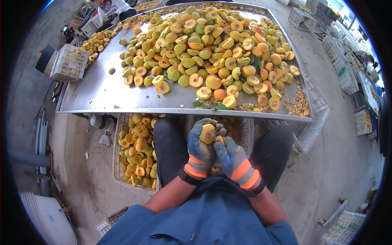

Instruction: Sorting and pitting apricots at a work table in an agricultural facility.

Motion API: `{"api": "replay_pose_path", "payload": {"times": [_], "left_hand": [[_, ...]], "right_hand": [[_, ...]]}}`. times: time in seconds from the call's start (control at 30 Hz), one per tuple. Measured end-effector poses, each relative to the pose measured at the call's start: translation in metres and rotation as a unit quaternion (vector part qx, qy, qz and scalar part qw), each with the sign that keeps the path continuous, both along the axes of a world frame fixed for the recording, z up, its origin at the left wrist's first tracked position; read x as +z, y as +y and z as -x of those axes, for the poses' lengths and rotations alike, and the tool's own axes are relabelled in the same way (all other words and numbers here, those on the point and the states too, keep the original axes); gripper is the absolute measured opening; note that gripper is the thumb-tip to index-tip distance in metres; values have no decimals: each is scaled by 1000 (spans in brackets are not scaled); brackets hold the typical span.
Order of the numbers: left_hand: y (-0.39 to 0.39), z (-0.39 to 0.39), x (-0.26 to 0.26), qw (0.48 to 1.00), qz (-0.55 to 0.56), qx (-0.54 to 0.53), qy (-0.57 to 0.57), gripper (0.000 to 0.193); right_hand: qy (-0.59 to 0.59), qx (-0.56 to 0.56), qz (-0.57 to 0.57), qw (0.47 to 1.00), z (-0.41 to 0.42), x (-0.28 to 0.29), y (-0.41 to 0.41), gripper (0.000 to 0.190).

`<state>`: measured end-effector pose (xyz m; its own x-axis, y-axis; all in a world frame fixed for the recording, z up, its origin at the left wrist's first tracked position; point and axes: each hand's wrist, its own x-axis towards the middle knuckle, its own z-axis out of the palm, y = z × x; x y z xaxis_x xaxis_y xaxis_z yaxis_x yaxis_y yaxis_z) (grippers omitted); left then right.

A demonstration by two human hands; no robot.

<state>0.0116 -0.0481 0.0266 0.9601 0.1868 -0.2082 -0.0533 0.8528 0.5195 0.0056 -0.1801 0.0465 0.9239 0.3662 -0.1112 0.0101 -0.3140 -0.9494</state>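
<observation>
Both hands wear blue-coated work gloves with orange and grey cuffs. My left hand (pixel 200 150) is closed around a halved yellow stone fruit (pixel 208 134), its cut face showing. Beside it, my right hand (pixel 230 153) grips a small tool (pixel 219 139) with a brownish handle, held against the fruit; its working end is too small to make out. Beyond the hands, a heap of halved green-yellow fruit (pixel 190 55) lies on a metal table (pixel 95 88). Loose pits (pixel 297 102) are scattered at the table's right corner.
Left of my legs stands a crate (pixel 117 159) full of hollowed fruit halves; another crate (pixel 249 131) is between my knees, under the hands. A white crate (pixel 69 62) adjoins the table's left edge. One person (pixel 113 12) sits at the far left; another (pixel 366 58) is far right.
</observation>
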Motion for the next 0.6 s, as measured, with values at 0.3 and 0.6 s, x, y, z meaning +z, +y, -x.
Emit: {"api": "replay_pose_path", "payload": {"times": [0.3,0.6], "left_hand": [[-3,5,-5,996,-78,31,11,37],[-3,8,-13,994,-79,35,63,50]], "right_hand": [[-35,27,-23,999,-2,-24,3,29],[-7,78,-38,996,-4,-21,2,25]]}}
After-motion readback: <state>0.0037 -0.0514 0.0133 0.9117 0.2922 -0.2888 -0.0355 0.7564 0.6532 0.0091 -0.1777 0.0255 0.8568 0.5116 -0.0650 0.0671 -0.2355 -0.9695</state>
